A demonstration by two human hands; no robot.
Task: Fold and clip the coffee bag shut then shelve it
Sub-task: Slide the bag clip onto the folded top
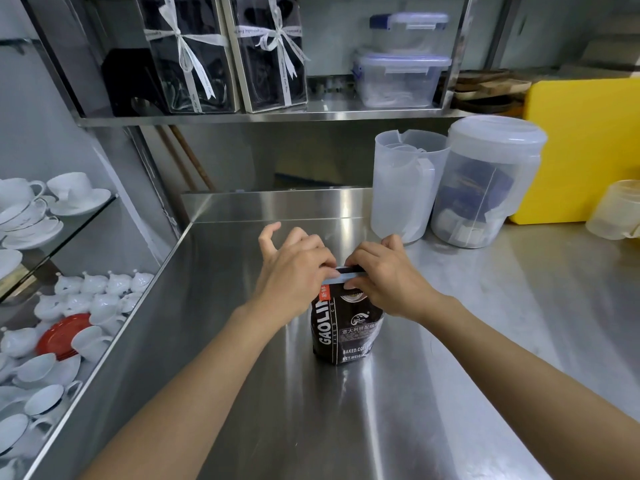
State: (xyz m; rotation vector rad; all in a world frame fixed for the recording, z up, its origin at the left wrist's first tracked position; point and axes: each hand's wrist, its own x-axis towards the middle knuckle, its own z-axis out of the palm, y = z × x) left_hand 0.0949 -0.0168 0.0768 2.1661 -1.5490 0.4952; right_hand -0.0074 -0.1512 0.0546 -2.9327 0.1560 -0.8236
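Observation:
A black coffee bag point(346, 330) with white lettering stands upright on the steel counter point(450, 358). A pale blue clip point(341, 278) lies across its folded top. My left hand point(294, 268) pinches the left end of the clip and the bag top. My right hand point(384, 271) grips the right end, with the thumb below the clip. Both hands hide most of the fold. Above the counter runs a steel shelf point(270, 116).
Two translucent plastic jugs point(401, 185) point(485, 181) stand at the counter's back right, before a yellow board point(585, 147). On the shelf are two ribboned gift boxes point(194, 53) and stacked plastic containers point(398, 77). White cups and teapots point(93, 296) fill glass shelves on the left.

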